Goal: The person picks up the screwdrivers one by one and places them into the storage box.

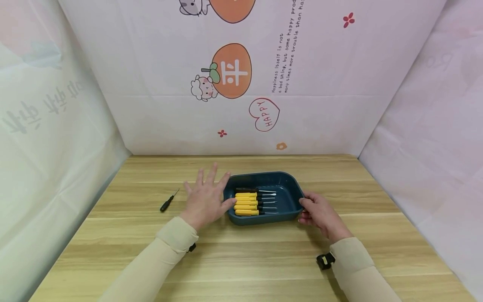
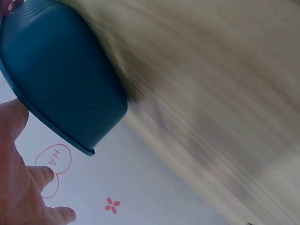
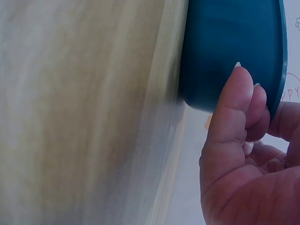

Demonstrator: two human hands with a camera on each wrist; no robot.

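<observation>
A dark blue plastic bin (image 1: 289, 201) stands on the table in the middle of the head view. Inside lie several screwdrivers (image 1: 247, 202), most with yellow handles and one with a dark handle, side by side with their shafts to the right. My right hand (image 1: 321, 214) grips the bin's right end, thumb over the rim and fingers against the outer wall, as the right wrist view also shows. At the left end, my left hand (image 1: 205, 198) is spread with straight fingers, its thumb at the rim; whether it touches is unclear. Left of it lies a small black screwdriver (image 1: 165, 205).
The wood-grain table (image 1: 256, 268) ends at a printed white sheet (image 1: 162, 117) behind it. Similar sheets hang along the left and right sides. A black strap device (image 1: 325, 261) is on the right wrist.
</observation>
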